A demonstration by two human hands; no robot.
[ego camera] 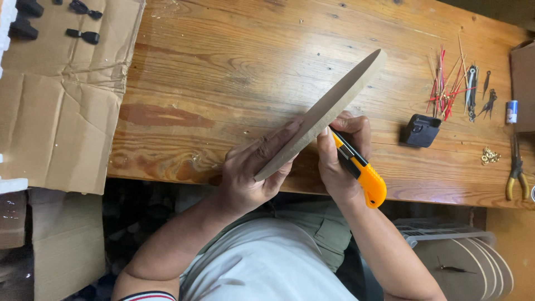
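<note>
The utility knife [361,170] is yellow-orange with a black part along the slider. The board [326,110] is plain pale brown. The table [234,72] is warm orange-brown wood with darker grain lines and one reddish patch. The cardboard sheet [56,95] is light brown. The thin sticks [446,83] are red and pale. The pliers [516,167] have yellow handles.

Edge-on tan board [329,108], yellow cutter [362,170]
</note>
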